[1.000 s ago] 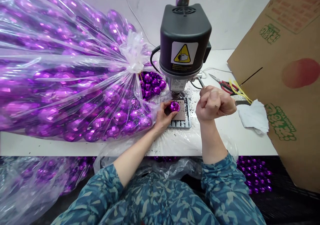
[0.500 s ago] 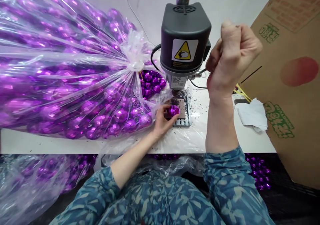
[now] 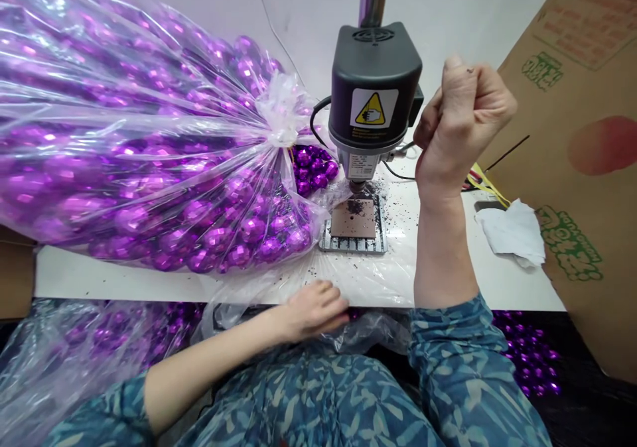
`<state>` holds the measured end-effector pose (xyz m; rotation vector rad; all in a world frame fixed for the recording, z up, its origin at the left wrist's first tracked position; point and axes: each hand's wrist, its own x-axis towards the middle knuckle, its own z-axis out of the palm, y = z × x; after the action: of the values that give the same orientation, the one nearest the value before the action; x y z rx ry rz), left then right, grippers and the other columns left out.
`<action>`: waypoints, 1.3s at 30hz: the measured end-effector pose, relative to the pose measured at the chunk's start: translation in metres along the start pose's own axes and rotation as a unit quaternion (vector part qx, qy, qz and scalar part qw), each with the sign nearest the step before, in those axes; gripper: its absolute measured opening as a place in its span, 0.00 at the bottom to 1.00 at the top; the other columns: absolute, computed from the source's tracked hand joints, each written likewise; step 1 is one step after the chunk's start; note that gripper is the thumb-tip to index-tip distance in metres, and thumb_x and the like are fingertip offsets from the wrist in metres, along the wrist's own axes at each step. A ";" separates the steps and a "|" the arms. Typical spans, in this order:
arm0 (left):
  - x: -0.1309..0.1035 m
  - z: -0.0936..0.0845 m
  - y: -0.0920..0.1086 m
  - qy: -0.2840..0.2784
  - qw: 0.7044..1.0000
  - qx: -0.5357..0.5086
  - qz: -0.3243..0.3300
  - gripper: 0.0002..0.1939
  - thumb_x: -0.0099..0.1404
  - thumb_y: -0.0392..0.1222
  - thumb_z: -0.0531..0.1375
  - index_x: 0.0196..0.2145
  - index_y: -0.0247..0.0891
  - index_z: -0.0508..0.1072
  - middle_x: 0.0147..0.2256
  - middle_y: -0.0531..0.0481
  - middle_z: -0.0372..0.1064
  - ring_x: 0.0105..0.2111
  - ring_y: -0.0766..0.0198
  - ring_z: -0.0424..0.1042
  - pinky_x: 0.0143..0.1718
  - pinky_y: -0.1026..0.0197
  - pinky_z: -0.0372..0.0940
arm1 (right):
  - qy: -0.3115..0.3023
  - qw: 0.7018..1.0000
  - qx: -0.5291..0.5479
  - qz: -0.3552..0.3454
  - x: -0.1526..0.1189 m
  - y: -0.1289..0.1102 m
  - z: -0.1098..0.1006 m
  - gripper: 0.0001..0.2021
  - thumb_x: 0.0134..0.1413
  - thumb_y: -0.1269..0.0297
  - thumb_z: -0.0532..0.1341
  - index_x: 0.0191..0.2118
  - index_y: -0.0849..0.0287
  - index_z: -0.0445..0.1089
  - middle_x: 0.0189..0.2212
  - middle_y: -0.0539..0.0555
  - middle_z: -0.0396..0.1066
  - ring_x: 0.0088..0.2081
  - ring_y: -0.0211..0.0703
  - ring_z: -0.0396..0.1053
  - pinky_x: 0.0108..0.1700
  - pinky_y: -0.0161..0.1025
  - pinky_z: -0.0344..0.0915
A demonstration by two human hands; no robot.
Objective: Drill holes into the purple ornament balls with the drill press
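Observation:
My left hand (image 3: pixel 318 309) is low at the table's front edge, back of the hand up, its fingers curled; whether anything is under them is hidden. My right hand (image 3: pixel 462 122) is raised in a closed fist to the right of the black drill press head (image 3: pixel 375 82), at the end of the press's lever, and what it wraps round is mostly hidden. Below the press, a brown square board (image 3: pixel 354 225) with dark shavings rests on a slotted metal base (image 3: pixel 351 245). No purple ball is on the board.
A large clear bag of purple faceted balls (image 3: pixel 164 188) fills the left of the white table (image 3: pixel 99 274). At the right stand a cardboard box (image 3: pixel 597 168) and a crumpled white cloth (image 3: pixel 515 235). More purple balls (image 3: pixel 535 361) lie below the table.
My left hand has moved from the board down to the table's front edge, and the purple ball it held there is off the board. My right hand has hardly moved.

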<state>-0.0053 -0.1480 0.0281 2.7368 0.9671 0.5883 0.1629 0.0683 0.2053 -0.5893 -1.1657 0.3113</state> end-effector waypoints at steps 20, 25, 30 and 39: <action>0.156 -0.056 -0.195 0.141 0.899 -0.027 -0.413 0.14 0.60 0.33 0.63 0.45 0.38 0.76 0.45 0.38 0.72 0.50 0.43 0.73 0.58 0.41 0.66 | -0.008 0.999 0.051 0.007 -0.009 -0.009 -0.005 0.31 0.53 0.35 0.58 0.21 0.55 0.44 0.13 0.42 0.45 0.15 0.26 0.44 0.19 0.35 0.43; 0.130 -0.083 -0.166 0.269 0.876 -0.237 -0.322 0.12 0.71 0.45 0.57 0.47 0.39 0.75 0.34 0.49 0.74 0.34 0.61 0.76 0.39 0.57 0.76 | -0.010 0.999 0.034 0.013 -0.010 -0.009 -0.004 0.31 0.56 0.34 0.55 0.22 0.54 0.42 0.14 0.43 0.43 0.16 0.27 0.43 0.20 0.36 0.41; 0.093 -0.096 -0.097 0.370 0.820 -0.334 -0.282 0.16 0.75 0.53 0.53 0.54 0.48 0.72 0.46 0.46 0.75 0.44 0.59 0.78 0.40 0.55 0.78 | -0.003 1.000 0.013 0.002 -0.010 -0.008 -0.003 0.31 0.56 0.35 0.55 0.22 0.54 0.41 0.13 0.42 0.42 0.15 0.26 0.42 0.19 0.36 0.40; 0.067 -0.001 -0.031 0.281 0.800 -0.450 -0.281 0.23 0.68 0.53 0.64 0.57 0.44 0.70 0.50 0.42 0.76 0.50 0.56 0.77 0.51 0.52 0.74 | 0.010 0.998 0.066 -0.005 -0.011 -0.007 -0.004 0.31 0.50 0.33 0.57 0.21 0.54 0.43 0.12 0.41 0.45 0.14 0.25 0.41 0.16 0.35 0.41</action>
<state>0.0243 -0.0815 0.0401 1.3558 1.1237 1.3309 0.1618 0.0559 0.2000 -0.4696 -1.1190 0.3713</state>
